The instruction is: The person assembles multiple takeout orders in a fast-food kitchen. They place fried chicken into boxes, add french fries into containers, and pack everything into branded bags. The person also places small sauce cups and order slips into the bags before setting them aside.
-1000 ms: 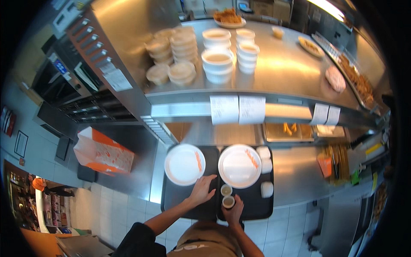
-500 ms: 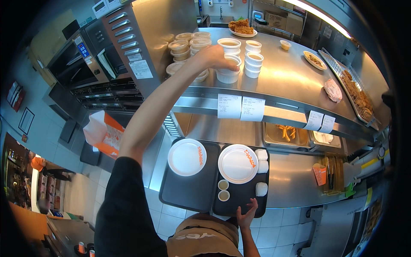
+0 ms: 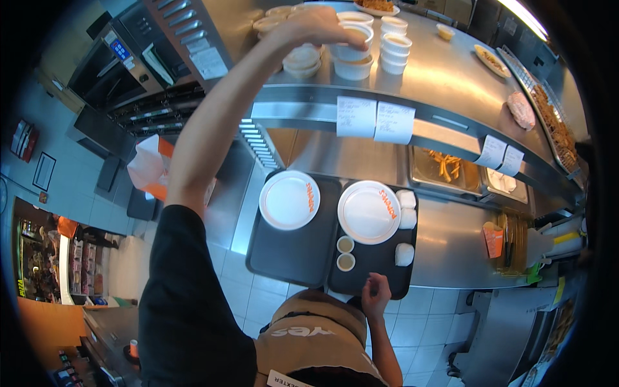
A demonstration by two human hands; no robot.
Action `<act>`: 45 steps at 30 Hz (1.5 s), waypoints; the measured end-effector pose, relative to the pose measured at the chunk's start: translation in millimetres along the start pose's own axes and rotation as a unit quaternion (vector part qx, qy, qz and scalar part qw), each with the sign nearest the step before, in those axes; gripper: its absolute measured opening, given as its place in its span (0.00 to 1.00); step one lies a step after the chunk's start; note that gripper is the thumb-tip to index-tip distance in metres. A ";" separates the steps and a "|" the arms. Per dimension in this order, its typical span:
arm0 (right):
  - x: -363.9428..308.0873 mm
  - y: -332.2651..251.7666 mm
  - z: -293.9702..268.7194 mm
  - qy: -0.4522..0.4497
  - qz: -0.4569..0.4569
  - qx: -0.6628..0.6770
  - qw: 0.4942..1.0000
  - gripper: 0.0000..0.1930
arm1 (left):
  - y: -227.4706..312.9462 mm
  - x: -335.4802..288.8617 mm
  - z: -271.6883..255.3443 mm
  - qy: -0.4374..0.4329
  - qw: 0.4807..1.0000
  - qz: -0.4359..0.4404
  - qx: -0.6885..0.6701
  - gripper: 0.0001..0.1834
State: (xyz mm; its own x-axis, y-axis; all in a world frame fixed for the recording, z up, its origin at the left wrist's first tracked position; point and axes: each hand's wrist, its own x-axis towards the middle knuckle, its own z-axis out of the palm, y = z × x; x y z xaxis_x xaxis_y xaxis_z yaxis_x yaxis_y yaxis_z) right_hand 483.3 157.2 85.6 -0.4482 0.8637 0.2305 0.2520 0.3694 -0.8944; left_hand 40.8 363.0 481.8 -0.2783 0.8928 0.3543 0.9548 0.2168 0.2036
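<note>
My left hand point(image 3: 319, 27) reaches up to the steel shelf and grips the rim of a white ribbed cup point(image 3: 351, 46) with brownish contents. That cup sits on or just above another white cup point(image 3: 353, 68); I cannot tell which. My right hand point(image 3: 376, 295) hangs by the near edge of the right black tray point(image 3: 377, 278), half curled, with nothing seen in it. On this tray are a white paper plate point(image 3: 367, 213), two small sauce cups point(image 3: 345, 253) and several white wrapped items point(image 3: 404, 254). The left black tray point(image 3: 284, 255) carries another paper plate point(image 3: 289, 200).
Lidded tubs point(image 3: 302, 61) and smaller white cups point(image 3: 394, 53) stand beside my left hand. Order slips point(image 3: 375, 119) hang from the shelf edge. Fries point(image 3: 446, 164) lie in a steel pan below. An orange-white bag point(image 3: 151, 168) stands left; a fried-food rack point(image 3: 548, 119) is far right.
The view has tilted, so the shelf sits higher in the picture. My left hand stays on the white cup. My right hand has drawn its fingers in and lies lower against the tray edge.
</note>
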 end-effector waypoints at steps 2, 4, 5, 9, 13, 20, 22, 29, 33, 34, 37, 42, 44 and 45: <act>6.0 -15.6 20.6 -0.075 -0.031 0.036 0.996 0.13 | -8.0 -27.8 -20.5 -0.075 0.996 0.015 -0.047 0.42; 10.5 -25.4 49.3 -0.154 -0.044 0.069 0.985 0.12 | -17.3 -73.0 -27.6 -0.097 0.984 0.064 -0.137 0.41; 11.8 -27.6 65.9 -0.201 -0.032 0.087 0.975 0.13 | -16.7 -94.5 -23.3 -0.091 0.972 0.114 -0.184 0.43; 31.1 -12.1 152.0 -0.318 0.146 0.132 0.928 0.28 | -47.9 -216.3 8.6 -0.194 0.938 0.018 -0.286 0.47; 79.8 22.5 240.1 -0.142 0.425 0.284 0.847 0.32 | -72.4 -331.7 82.3 -0.194 0.962 -0.070 -0.177 0.49; 86.4 39.4 275.1 -0.123 0.386 0.285 0.869 0.34 | -99.5 -406.9 189.0 -0.161 0.961 -0.166 -0.151 0.47; 78.4 40.5 275.8 -0.122 0.373 0.253 0.884 0.35 | -101.4 -394.2 213.8 -0.137 0.969 -0.149 -0.141 0.47; 39.9 17.4 239.7 -0.226 0.267 0.164 0.922 0.26 | -87.7 -297.5 314.5 -0.096 0.984 -0.093 -0.121 0.45; 10.7 -18.6 163.3 -0.272 0.200 0.172 0.926 0.18 | -80.3 -273.7 364.6 -0.085 0.989 -0.070 -0.102 0.44; 5.8 -25.7 143.6 -0.269 0.204 0.177 0.925 0.17 | -80.8 -274.0 373.3 -0.088 0.990 -0.062 -0.095 0.43; -7.8 -38.0 89.0 -0.211 0.271 0.161 0.925 0.16 | -83.7 -279.2 392.0 -0.108 0.991 -0.049 -0.067 0.44; -23.0 -13.4 22.3 -0.044 0.296 0.105 0.948 0.13 | -83.1 -280.1 399.2 -0.160 0.984 -0.064 -0.035 0.49; -27.1 14.8 1.7 0.074 0.281 0.032 0.956 0.14 | -84.3 -294.1 388.5 -0.126 0.988 -0.075 -0.051 0.46; -28.3 32.6 -10.1 0.147 0.256 -0.025 0.955 0.17 | -84.6 -303.6 382.9 -0.088 0.991 -0.070 -0.067 0.45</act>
State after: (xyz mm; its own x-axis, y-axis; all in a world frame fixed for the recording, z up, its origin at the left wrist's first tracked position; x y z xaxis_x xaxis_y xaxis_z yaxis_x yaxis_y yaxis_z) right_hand 512.8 148.3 53.7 0.0039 0.9917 -0.1285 0.4168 -0.1184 -0.9013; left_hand 84.7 224.8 7.6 -0.3739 0.9151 0.1512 0.8819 0.3003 0.3636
